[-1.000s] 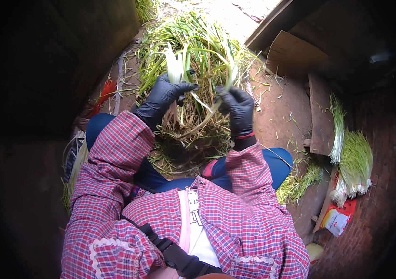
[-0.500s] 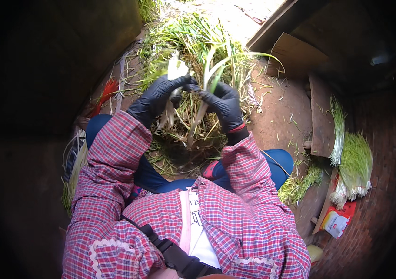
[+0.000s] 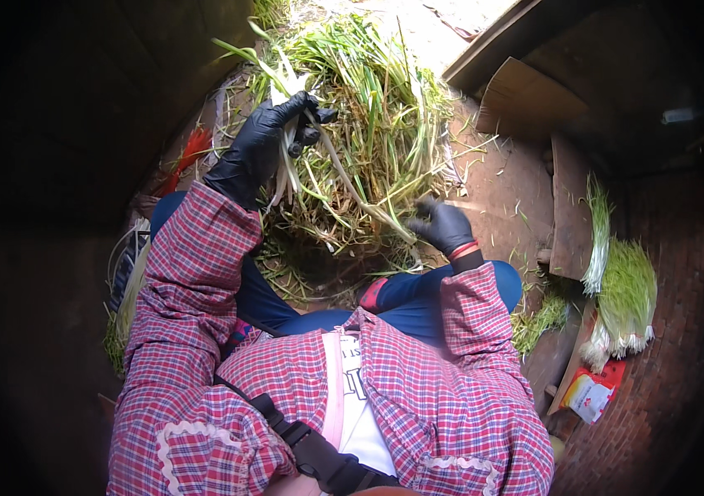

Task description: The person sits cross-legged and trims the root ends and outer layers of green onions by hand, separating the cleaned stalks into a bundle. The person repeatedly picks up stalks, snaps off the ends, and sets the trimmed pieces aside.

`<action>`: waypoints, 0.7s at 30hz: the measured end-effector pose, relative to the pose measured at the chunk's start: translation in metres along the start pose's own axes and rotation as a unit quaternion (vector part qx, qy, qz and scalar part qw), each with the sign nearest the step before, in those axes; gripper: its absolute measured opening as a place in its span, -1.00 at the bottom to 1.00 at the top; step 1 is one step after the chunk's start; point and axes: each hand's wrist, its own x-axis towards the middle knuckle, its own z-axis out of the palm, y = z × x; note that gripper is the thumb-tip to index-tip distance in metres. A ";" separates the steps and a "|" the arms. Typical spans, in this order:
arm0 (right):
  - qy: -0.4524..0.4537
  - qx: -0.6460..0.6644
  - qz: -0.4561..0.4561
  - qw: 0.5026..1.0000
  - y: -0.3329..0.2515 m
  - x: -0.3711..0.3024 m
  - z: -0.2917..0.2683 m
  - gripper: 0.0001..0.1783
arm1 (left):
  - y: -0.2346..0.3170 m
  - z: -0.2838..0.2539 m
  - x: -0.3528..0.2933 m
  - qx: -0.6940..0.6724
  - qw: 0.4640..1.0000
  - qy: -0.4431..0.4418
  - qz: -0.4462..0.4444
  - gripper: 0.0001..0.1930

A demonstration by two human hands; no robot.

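My left hand (image 3: 265, 145), in a black glove, is closed around a few scallion-like stalks (image 3: 284, 81). Their green leaves rise above the fingers, and their pale stems hang below. From beside this hand a long pale strand (image 3: 343, 175) slants down to the right. Its lower end lies close to the fingertips of my right hand (image 3: 444, 226), also black-gloved. Those fingers are slightly blurred but look apart, and I see no firm hold on the strand. Below both hands spreads a large heap of green leaves and yellowed trimmings (image 3: 377, 107).
Bundles of green stalks with white ends (image 3: 626, 293) lie at the right, beside a red and white packet (image 3: 591, 395). Cardboard pieces (image 3: 525, 97) stand at the upper right. Red strips (image 3: 195, 149) lie at the left. My bent knees (image 3: 496, 291) flank the heap.
My hands were close together over the heap with stalks between them. The right hand has moved down and right, away from the left, which still holds stalks and has shifted slightly left.
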 end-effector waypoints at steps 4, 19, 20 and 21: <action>0.096 0.413 -0.302 0.854 -0.080 0.013 -0.004 -0.51 | -0.008 0.017 0.001 -0.063 0.998 -0.023 0.015 -0.77; -0.106 0.579 -0.177 0.788 -0.096 -0.007 -0.009 -0.67 | -0.011 0.003 0.010 -0.103 0.994 -0.014 -0.032 -0.79; -0.113 0.580 -0.163 0.790 -0.086 -0.014 -0.009 -0.69 | -0.013 -0.002 0.011 -0.117 0.992 -0.046 -0.022 -0.78; -0.119 0.583 -0.147 0.790 -0.069 -0.021 -0.008 -0.71 | -0.013 -0.005 0.012 -0.120 0.993 -0.022 -0.011 -0.80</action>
